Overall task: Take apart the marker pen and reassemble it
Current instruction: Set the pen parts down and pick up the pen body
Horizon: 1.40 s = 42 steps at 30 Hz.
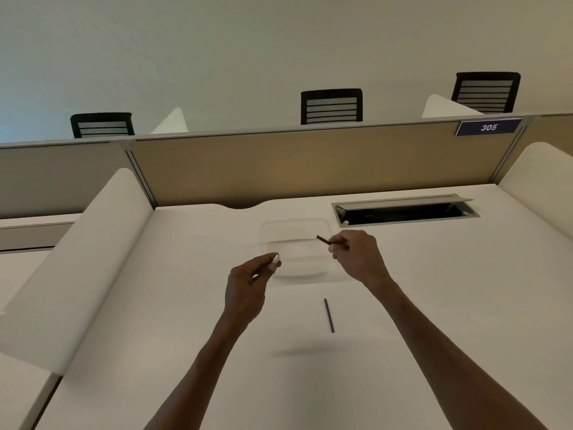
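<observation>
A: What do we hold in our left hand [248,283]?

B: We pinch a small white plastic piece of the marker pen [275,259]. Its rounded end sticks out just past our fingertips, and a thin dark line runs back from it into the curled fingers. We cannot tell which part of the pen it is.

A: And in our right hand [356,256]?

B: There our thumb and fingers close on a thin dark rod-shaped piece of the pen [324,240]. It points away from the fingertips toward the left hand, a little upward. The two held pieces are apart and do not touch.

A: Is any other piece near the fingers?

B: Yes, a second thin dark straight stick [329,315] lies flat on the white desk top [434,290]. It is below both hands, closer to us than the fingertips, between the two forearms, and no finger touches it.

A: What is under the fingertips?

B: A shallow clear plastic tray with rounded corners [266,228] lies on the desk, between and just beyond the two hands. Our right fingers hang over its right edge.

A: And farther away?

B: Beyond the right hand we see an open grey cable hatch in the desk [403,209], then a tan partition panel [310,166] with a blue label reading 305 [488,127], and three black mesh chair backs [331,107] behind it.
</observation>
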Motion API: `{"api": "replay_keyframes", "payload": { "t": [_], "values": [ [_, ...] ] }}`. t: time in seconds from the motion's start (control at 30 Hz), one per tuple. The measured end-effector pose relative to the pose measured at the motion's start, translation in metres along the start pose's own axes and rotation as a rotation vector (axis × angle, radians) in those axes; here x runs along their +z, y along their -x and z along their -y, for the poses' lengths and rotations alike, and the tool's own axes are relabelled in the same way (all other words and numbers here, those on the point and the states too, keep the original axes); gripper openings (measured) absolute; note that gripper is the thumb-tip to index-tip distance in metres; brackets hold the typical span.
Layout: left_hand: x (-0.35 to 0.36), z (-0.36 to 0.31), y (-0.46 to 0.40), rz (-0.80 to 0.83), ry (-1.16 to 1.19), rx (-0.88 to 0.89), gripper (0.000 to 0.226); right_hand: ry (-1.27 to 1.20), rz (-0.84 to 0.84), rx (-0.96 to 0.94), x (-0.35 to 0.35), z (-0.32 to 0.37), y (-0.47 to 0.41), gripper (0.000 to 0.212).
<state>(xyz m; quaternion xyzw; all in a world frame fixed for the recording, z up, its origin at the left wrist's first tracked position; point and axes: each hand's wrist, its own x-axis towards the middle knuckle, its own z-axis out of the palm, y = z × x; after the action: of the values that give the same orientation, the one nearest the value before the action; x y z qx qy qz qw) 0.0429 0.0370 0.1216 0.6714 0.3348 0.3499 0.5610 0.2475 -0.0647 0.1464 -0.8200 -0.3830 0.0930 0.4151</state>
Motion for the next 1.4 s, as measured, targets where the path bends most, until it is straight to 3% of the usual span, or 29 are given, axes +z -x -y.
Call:
{"api": "replay_keyframes", "payload": {
  "t": [0.4,0.93,1.4],
  "values": [
    [-0.002,0.012,0.009,0.004,-0.023,-0.059,0.018,0.200,0.165,0.325,0.081,-0.052,0.051,0.011],
    [-0.011,0.024,0.017,0.000,0.056,-0.092,0.016,0.290,0.205,0.324,0.123,-0.066,0.075,0.013],
    [-0.007,0.021,0.017,0.020,0.064,-0.087,0.017,0.242,0.238,0.368,0.116,-0.071,0.075,0.035]
  ]
}}
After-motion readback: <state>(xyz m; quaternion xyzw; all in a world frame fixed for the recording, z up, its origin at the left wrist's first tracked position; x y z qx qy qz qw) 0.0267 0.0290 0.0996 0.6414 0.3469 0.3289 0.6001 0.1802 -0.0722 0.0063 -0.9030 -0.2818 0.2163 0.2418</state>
